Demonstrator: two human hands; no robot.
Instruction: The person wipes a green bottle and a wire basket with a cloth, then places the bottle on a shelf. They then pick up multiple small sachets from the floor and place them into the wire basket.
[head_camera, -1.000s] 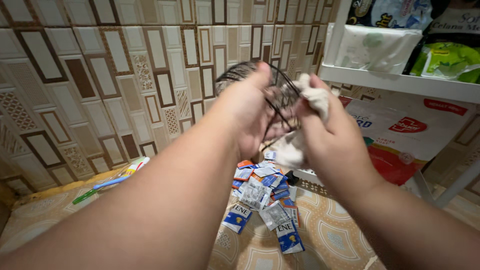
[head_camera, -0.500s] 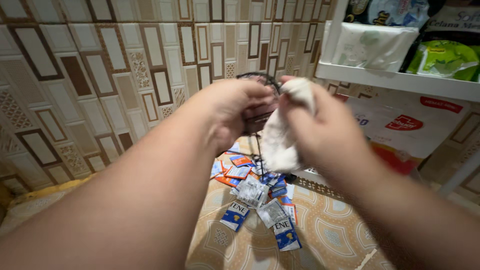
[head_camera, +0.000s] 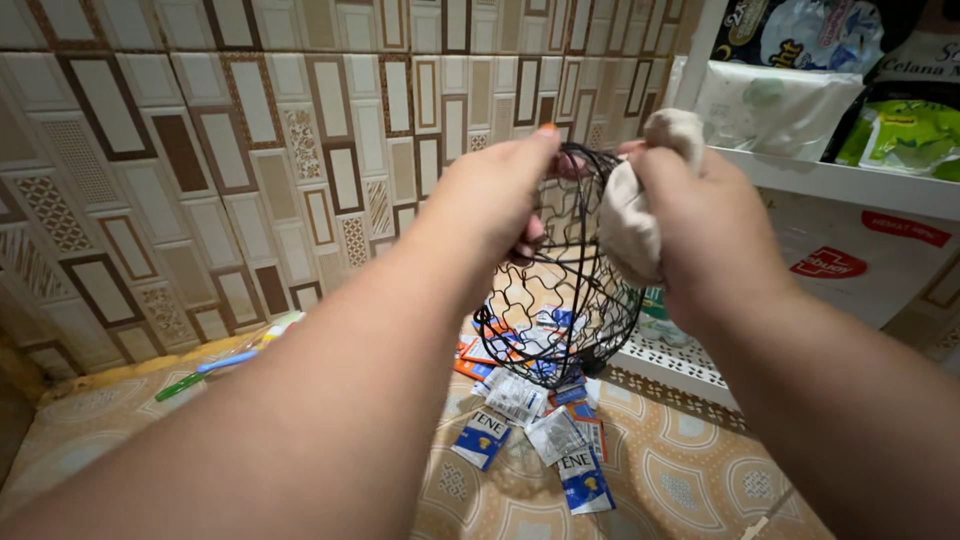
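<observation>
My left hand (head_camera: 500, 195) grips the rim of a black wire basket (head_camera: 570, 290) and holds it up in the air, tilted, in front of a tiled wall. My right hand (head_camera: 700, 230) is shut on a crumpled beige cloth (head_camera: 628, 215) and presses it against the basket's right side near the rim. The basket is empty. Below it a heap of small blue, white and orange sachets (head_camera: 530, 400) lies on the patterned counter (head_camera: 680, 470).
A white shelf unit (head_camera: 840, 180) at the right carries plastic packages on its upper level and a large white and red pouch (head_camera: 850, 265) below. Toothbrushes (head_camera: 225, 360) lie on the counter by the tiled wall (head_camera: 200, 150) at the left.
The basket has turned so its full wire body now hangs visible under my left hand. My right hand with the cloth has moved up to the basket's rim.
</observation>
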